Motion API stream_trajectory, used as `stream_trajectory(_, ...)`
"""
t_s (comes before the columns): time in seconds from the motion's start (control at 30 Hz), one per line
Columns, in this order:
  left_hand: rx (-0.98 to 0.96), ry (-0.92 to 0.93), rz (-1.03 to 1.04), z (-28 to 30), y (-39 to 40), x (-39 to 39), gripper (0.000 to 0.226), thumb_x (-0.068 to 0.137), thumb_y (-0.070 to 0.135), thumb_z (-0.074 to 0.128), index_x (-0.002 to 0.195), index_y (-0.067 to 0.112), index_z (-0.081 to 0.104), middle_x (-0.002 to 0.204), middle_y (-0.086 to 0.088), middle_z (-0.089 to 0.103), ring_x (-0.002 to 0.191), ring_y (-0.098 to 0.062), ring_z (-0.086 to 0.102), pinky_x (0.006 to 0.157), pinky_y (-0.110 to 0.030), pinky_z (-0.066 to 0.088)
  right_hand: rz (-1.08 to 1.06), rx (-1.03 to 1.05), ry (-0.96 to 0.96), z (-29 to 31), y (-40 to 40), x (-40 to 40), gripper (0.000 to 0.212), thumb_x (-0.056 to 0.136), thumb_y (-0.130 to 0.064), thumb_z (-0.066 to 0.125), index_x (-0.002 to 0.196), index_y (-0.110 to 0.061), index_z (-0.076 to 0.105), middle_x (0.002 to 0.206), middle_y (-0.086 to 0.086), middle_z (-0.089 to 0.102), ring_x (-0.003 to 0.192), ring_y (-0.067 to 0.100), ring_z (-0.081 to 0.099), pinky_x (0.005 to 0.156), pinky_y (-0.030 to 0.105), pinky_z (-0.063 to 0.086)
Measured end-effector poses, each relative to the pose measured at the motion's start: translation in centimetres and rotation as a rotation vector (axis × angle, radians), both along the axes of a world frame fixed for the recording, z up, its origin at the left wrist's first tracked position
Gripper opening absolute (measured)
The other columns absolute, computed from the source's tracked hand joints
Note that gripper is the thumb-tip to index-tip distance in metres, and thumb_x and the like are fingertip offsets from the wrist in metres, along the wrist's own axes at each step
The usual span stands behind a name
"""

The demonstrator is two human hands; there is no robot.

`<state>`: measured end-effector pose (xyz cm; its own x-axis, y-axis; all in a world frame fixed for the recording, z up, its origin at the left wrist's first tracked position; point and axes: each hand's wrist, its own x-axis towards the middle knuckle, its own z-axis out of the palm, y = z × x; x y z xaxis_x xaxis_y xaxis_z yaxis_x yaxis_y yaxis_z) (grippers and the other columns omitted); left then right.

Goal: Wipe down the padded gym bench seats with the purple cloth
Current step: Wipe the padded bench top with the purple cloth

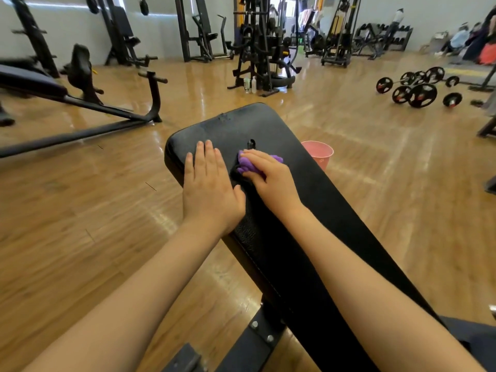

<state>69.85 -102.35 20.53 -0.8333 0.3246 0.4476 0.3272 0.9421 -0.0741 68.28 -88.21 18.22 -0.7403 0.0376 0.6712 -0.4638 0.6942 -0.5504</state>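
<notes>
Gym floor surrounds the padded surface [268,124]. Your right hand [271,178] has its fingers curled over the bunched purple cloth [248,163] near the surface's far end; your left hand [209,183] lies flat beside it, fingers spread narrow. Bunched so, the cloth may skip patches, and a wide sweep could clip the pink bucket [319,154] just beyond the surface's right edge.

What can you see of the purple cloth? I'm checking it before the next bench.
The purple cloth is soft, fuzzy-looking fabric, bunched into a wad, not spread flat. It lies on the black padded bench near its far end, pressed under the right hand, whose fingers cover most of it. The left hand rests beside it, apart.
</notes>
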Motion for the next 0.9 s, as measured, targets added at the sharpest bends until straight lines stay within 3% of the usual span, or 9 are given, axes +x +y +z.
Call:
stream_trajectory(0.17, -0.008, -0.005, 0.015, 0.1, 0.1, 0.0, 0.08, 0.093, 0.043, 0.029, 0.149, -0.004, -0.001, 0.158, -0.022, -0.005, 0.147, -0.032, -0.008, 0.117, -0.043, -0.01, 0.039, 0.075, -0.03, 4.6, -1.1, -5.1, 0.039, 0.083, -0.004, 0.064, 0.122, -0.001, 0.06, 0.129, 0.014, 0.057, 0.124, 0.023, 0.05, 0.102, 0.013, 0.027)
stream_trajectory(0.27, -0.022, -0.012, 0.013, 0.1, 0.1, 0.0, 0.079, 0.094, 0.043, 0.03, 0.149, -0.004, 0.0, 0.158, -0.023, -0.005, 0.147, -0.032, -0.008, 0.117, -0.043, -0.009, 0.064, 0.045, -0.049, 5.4, -1.2, -6.0, 0.037, 0.084, -0.005, 0.064, 0.121, -0.001, 0.061, 0.127, 0.011, 0.059, 0.121, 0.019, 0.051, 0.102, 0.015, 0.031)
stream_trajectory(0.4, -0.014, -0.026, 0.005, 0.1, 0.1, 0.2, 0.079, 0.094, 0.043, 0.031, 0.15, -0.004, 0.0, 0.158, -0.022, -0.005, 0.147, -0.032, -0.007, 0.117, -0.042, -0.009, 0.039, -0.011, -0.022, 2.3, 1.0, -1.7, 0.02, 0.083, 0.0, 0.063, 0.102, 0.006, 0.067, 0.108, 0.012, 0.068, 0.104, 0.021, 0.06, 0.092, 0.017, 0.041)
stream_trajectory(0.53, -0.004, -0.016, 0.011, -0.2, 0.2, 0.2, 0.079, 0.094, 0.042, 0.032, 0.15, -0.004, 0.002, 0.159, -0.021, -0.002, 0.147, -0.032, -0.006, 0.117, -0.042, -0.007, -0.065, -0.121, -0.099, -3.6, 4.6, 5.4, 0.035, 0.084, 0.0, 0.064, 0.118, -0.007, 0.063, 0.121, -0.007, 0.057, 0.12, 0.001, 0.046, 0.098, 0.003, 0.029)
stream_trajectory(0.67, 0.017, -0.014, 0.011, -0.1, 0.4, 0.2, 0.08, 0.092, 0.041, 0.038, 0.149, -0.005, 0.007, 0.158, -0.022, 0.002, 0.147, -0.033, -0.002, 0.117, -0.043, -0.006, -0.159, -0.141, -0.108, -4.1, 4.4, 5.7, 0.029, 0.081, 0.002, 0.065, 0.11, -0.001, 0.067, 0.115, -0.001, 0.062, 0.113, 0.014, 0.054, 0.096, 0.002, 0.029)
stream_trajectory(0.77, 0.002, -0.02, 0.019, -0.1, 0.4, 0.3, 0.08, 0.092, 0.041, 0.037, 0.149, -0.005, 0.007, 0.159, -0.022, 0.002, 0.147, -0.033, -0.003, 0.117, -0.043, -0.005, -0.117, -0.061, -0.1, -1.0, 2.6, 2.4, 0.029, 0.08, 0.001, 0.066, 0.109, 0.004, 0.066, 0.117, 0.015, 0.064, 0.113, 0.023, 0.057, 0.097, 0.008, 0.03)
stream_trajectory(0.9, -0.011, -0.018, 0.02, 0.0, 0.3, 0.4, 0.079, 0.093, 0.04, 0.038, 0.149, -0.005, 0.007, 0.158, -0.022, 0.002, 0.147, -0.033, -0.002, 0.118, -0.043, -0.004, -0.094, -0.053, -0.088, -0.1, 1.3, 0.8, 0.03, 0.084, -0.003, 0.063, 0.114, -0.001, 0.065, 0.123, 0.011, 0.062, 0.118, 0.022, 0.054, 0.102, 0.026, 0.039)
